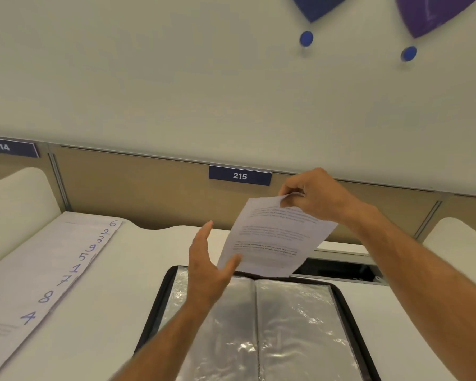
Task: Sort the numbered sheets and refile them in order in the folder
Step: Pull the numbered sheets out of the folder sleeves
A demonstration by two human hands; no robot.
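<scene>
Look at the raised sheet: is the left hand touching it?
Touching. The head view shows the left hand's thumb overlapping the lower edge of the sheet, which the right hand pinches at its top corner.

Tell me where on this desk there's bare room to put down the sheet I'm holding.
The widest bare strip of desk runs between the fanned numbered sheets on the left and the open folder. A smaller patch lies right of the folder, by your right forearm. The far left is covered by the fanned sheets, and the folder's clear sleeves fill the middle.
</scene>
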